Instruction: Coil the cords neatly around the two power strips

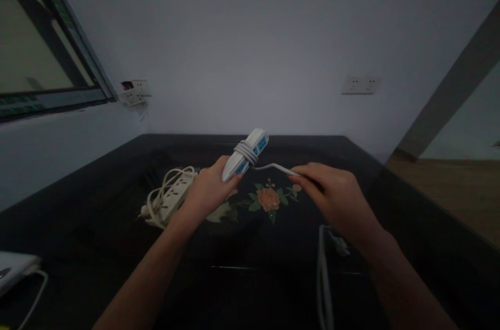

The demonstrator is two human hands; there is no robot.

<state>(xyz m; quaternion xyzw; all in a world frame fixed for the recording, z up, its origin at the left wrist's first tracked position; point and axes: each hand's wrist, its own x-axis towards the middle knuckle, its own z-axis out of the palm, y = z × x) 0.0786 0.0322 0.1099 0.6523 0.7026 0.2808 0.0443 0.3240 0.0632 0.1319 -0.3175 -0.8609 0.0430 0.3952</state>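
My left hand [209, 189] is closed around the near end of a white power strip [250, 152] with blue sockets, held up over a black table [97, 200]. Several turns of its white cord [247, 151] are wrapped round the strip's middle. My right hand [332, 194] pinches the same cord where it leaves the strip, and the slack hangs down below that hand toward the table's front edge. Both hands hover above a painted flower [269, 198] on the tabletop.
A second, cream-coloured power strip [174, 197] with a loose cord lies on the table left of my left hand. A white device with a cable [15, 267] sits at the far left edge. Wall sockets [360, 85] are on the wall behind, a window at upper left.
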